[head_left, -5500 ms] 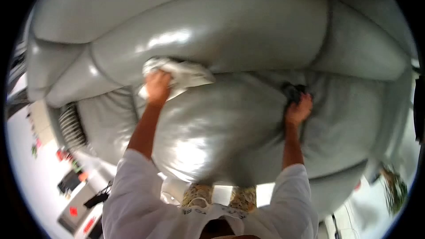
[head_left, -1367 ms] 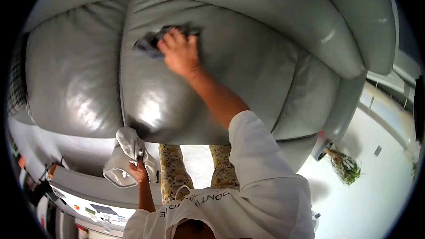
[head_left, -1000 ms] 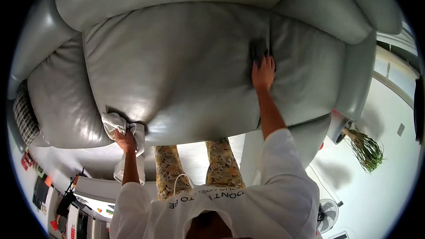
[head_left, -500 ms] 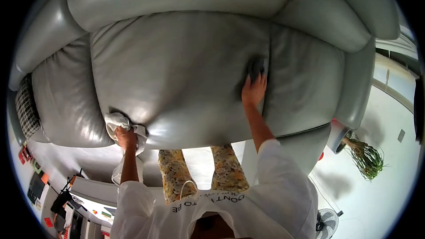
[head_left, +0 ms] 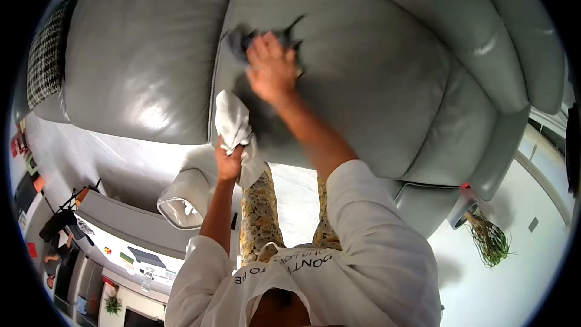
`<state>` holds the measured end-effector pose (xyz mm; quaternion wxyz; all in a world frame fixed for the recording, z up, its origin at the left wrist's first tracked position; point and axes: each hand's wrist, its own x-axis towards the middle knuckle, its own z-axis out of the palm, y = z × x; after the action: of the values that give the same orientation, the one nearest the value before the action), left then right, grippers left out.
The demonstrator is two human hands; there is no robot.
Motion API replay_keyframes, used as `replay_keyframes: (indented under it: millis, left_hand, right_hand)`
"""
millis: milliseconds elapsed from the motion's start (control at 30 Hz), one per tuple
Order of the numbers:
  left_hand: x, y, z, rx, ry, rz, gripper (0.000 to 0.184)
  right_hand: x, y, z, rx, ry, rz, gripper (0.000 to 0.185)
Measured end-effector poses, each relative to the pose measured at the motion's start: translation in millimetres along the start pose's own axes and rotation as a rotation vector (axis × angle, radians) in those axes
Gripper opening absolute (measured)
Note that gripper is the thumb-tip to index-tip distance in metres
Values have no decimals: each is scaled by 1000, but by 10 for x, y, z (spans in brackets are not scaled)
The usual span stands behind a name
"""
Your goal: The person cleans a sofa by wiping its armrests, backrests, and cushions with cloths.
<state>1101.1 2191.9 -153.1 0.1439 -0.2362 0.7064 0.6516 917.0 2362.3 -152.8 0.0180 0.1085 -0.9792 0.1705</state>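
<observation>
My left hand (head_left: 230, 160) is closed around a bunched white cloth (head_left: 232, 120), held over the front edge of a grey leather sofa (head_left: 363, 103). One end of the cloth sticks up from the fist, and another hangs below it. Farther back, my right hand (head_left: 271, 71) presses a dark grey cloth (head_left: 241, 43) onto the seat cushion, just right of the seam. That cloth is crumpled and partly covered by my fingers, which are slightly blurred.
A black-and-white woven cushion (head_left: 45, 57) rests at the sofa's left end. On the floor stand a white bin-like container (head_left: 184, 198) and, to the right, a potted plant (head_left: 487, 239). A low cabinet (head_left: 133, 230) holding small items is at lower left.
My view has shifted along the sofa. My right hand and the dark cloth have moved left across the seat, close to the left hand. The white cloth now hangs lifted in my left hand.
</observation>
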Motion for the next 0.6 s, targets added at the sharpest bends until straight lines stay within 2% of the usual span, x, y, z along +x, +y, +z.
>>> replay_keyframes:
  millis: [33, 67, 100, 133, 167, 200, 267, 333, 367, 400, 467, 533, 567, 600]
  left_hand:
    - [-100, -51, -171, 19, 87, -45, 35]
    - [-224, -98, -403, 82, 126, 4, 29]
    - [-339, -182, -633, 104, 191, -85, 24]
    - [-443, -300, -846, 76, 257, -121, 23]
    - [-538, -132, -960, 90, 298, -183, 24]
    - [-658, -385, -1255, 234, 316, -235, 26]
    - [-827, -601, -1665, 429, 160, -236, 34]
    - [-932, -811, -1831, 478, 235, -205, 45]
    - [-858, -684, -1834, 373, 118, -305, 53]
    - [-813, -506, -1709, 319, 147, -346, 52]
    - [-580, -623, -1674, 657, 48, -111, 52]
    - [-300, -374, -1243, 560, 103, 40, 52]
    - [-131, 21, -939, 466, 56, -7, 54]
    - [8, 54, -753, 574, 109, 65, 54]
  right_hand:
    - [-133, -321, 100, -6, -70, -78, 39]
    - [-356, -551, 326, 103, -74, -178, 34]
    - [-552, -774, 464, 157, -94, -242, 32]
    - [-662, -953, 522, 168, -140, -274, 32]
    - [-667, -1026, 547, 160, -157, -258, 31]
    - [-689, -1089, 554, 153, -177, -238, 31]
    - [-662, -994, 494, 185, -184, -330, 30]
    - [-639, -790, 461, 178, -143, -433, 29]
    - [-603, -656, 351, 138, -146, -430, 29]
    - [-553, -489, 200, 97, -148, -427, 29]
    - [-512, -10, -94, 51, -85, -359, 31]
    - [-562, 591, -299, -74, 29, -272, 38]
    - [-576, 866, -492, -106, 28, -176, 46]
    - [-620, 1203, -700, -106, -31, -11, 47]
